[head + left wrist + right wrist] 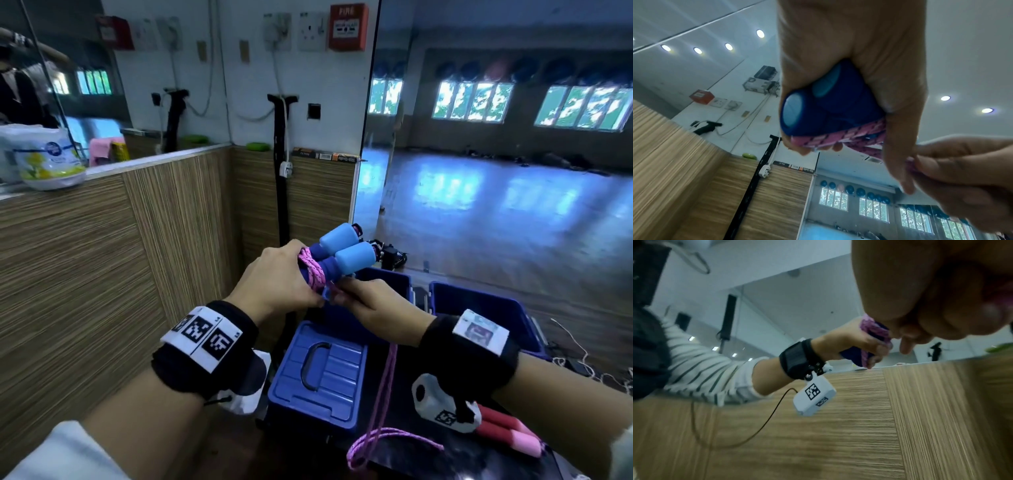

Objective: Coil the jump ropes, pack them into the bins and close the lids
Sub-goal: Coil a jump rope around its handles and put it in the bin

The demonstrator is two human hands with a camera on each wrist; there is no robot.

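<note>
My left hand (277,284) grips the two blue jump-rope handles (346,251) held side by side, with pink rope (313,270) wound around them. In the left wrist view the handle ends (818,104) sit in my palm and the pink rope (838,136) crosses under my fingers. My right hand (373,305) pinches the pink rope just below the handles; the slack (387,387) hangs down to a loop at the bottom. An open blue bin (486,308) stands behind my right wrist. A second rope with red and pink handles (507,431) lies at lower right.
A blue lid with a black handle (318,370) lies below my hands, over another blue bin (387,281). A wood-panelled counter wall (102,257) runs along the left. A black stand (282,171) rises behind the bins. Mirrors show a hall floor at right.
</note>
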